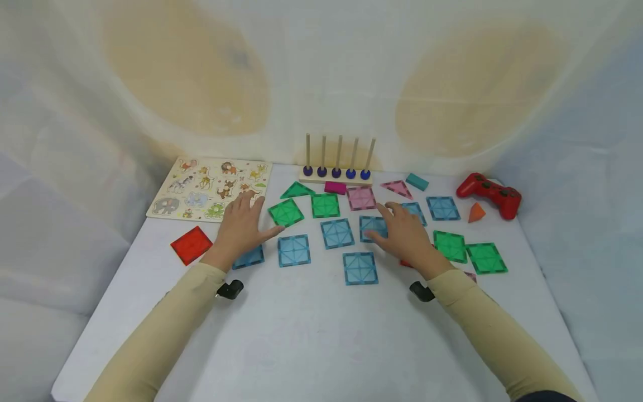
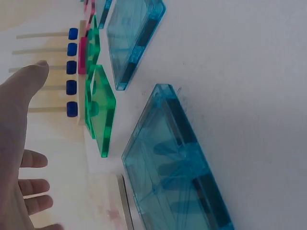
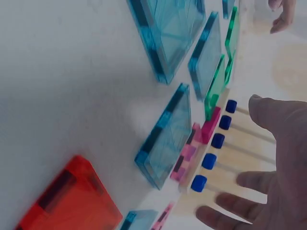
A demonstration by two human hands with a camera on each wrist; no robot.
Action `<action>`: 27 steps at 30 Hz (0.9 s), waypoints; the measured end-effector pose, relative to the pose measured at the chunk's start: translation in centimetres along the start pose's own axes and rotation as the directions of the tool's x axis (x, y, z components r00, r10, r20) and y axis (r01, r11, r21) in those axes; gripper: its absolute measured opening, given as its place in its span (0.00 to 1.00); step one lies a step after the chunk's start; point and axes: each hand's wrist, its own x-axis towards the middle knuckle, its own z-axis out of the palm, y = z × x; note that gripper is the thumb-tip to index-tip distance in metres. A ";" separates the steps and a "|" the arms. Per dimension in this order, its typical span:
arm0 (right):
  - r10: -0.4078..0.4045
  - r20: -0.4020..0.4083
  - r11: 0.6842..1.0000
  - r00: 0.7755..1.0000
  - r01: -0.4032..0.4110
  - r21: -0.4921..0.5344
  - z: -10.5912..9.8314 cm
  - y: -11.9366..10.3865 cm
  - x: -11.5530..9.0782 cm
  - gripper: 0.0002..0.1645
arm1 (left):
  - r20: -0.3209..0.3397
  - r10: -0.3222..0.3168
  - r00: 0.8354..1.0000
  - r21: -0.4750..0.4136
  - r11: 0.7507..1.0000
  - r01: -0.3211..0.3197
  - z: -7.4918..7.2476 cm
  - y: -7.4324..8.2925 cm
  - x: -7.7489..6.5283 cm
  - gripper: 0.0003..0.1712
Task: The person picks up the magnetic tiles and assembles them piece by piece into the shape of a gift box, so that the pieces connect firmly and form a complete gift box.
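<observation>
My left hand point(image 1: 241, 229) hovers over the left part of the table, thumb and fingers spread and holding nothing. Partly under it lies a blue translucent square tile point(image 1: 249, 258), which looms large in the left wrist view. A green square tile point(image 1: 286, 213) lies just beyond the thumb. My right hand point(image 1: 406, 237) is held over the tiles on the right, fingers loosely spread with nothing in them. Its thumb overlaps a blue square tile point(image 1: 377, 222) in the head view. A red tile point(image 3: 76, 201) is mostly hidden by that hand from above.
Several more blue, green and pink tiles surround the hands. An animal puzzle board point(image 1: 206, 190) lies back left, above a red square tile point(image 1: 191, 245). A wooden peg stand point(image 1: 334, 177) with blue beads stands at the back. A red game controller point(image 1: 489, 194) lies at the right.
</observation>
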 end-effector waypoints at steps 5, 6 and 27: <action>-0.013 0.012 1.000 1.000 0.013 0.012 0.3 -0.4 -0.9 0.56 | 0.027 0.028 0.999 -0.035 0.999 -0.027 0.0 0.6 -0.4 0.55; -0.016 0.014 1.000 1.000 0.016 0.015 0.3 -0.4 -1.0 0.56 | 0.029 0.035 0.999 -0.035 0.999 -0.034 0.1 0.7 -0.5 0.55; -0.159 0.116 0.967 0.981 0.131 0.217 2.6 -1.2 -4.4 0.50 | 0.109 0.164 0.980 -0.143 0.979 -0.148 3.2 2.5 -2.4 0.52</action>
